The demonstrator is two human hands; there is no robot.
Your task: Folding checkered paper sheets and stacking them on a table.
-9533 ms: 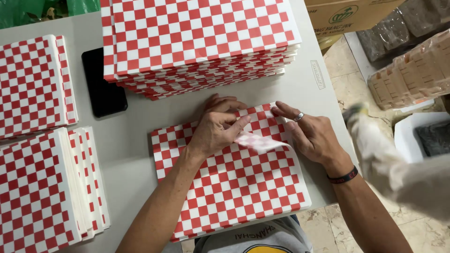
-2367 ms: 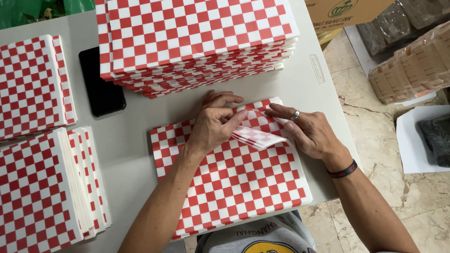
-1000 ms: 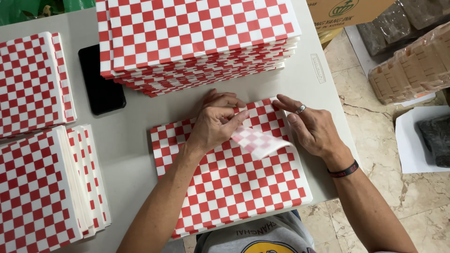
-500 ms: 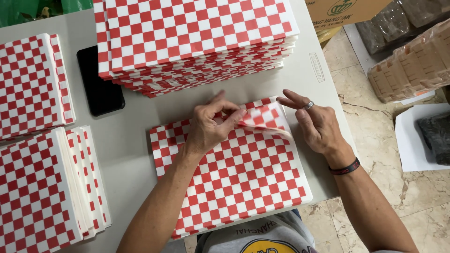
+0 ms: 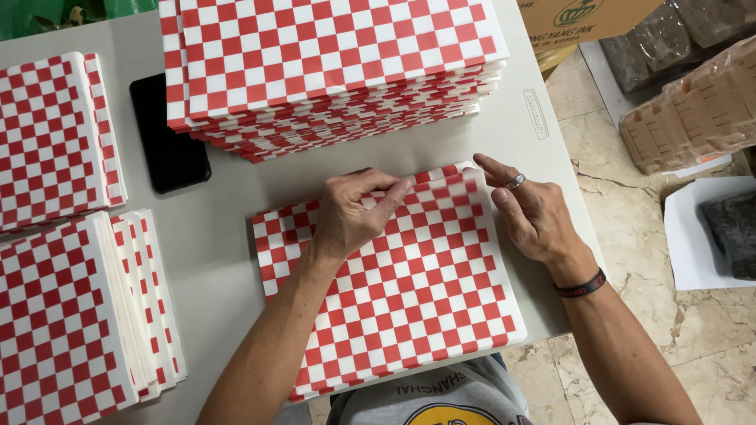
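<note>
A stack of red-and-white checkered paper sheets (image 5: 409, 307) lies flat on the grey table (image 5: 228, 260) in front of me. My left hand (image 5: 354, 216) rests on its far edge, thumb and forefinger pinching the top sheet near the far right corner. My right hand (image 5: 531, 212), with a ring and a dark wristband, hovers at the right edge of the stack, fingers spread and touching the sheet's corner.
A tall pile of checkered sheets (image 5: 331, 71) stands at the back. Two more piles (image 5: 55, 134) (image 5: 71, 315) sit on the left. A black phone (image 5: 168, 145) lies between them. Cardboard boxes (image 5: 587, 16) and wrapped bundles (image 5: 693, 110) are on the floor to the right.
The folded-up corner of the top sheet, showing its pale underside a second ago, now lies flat again. My right hand has drawn slightly away to the right edge.
</note>
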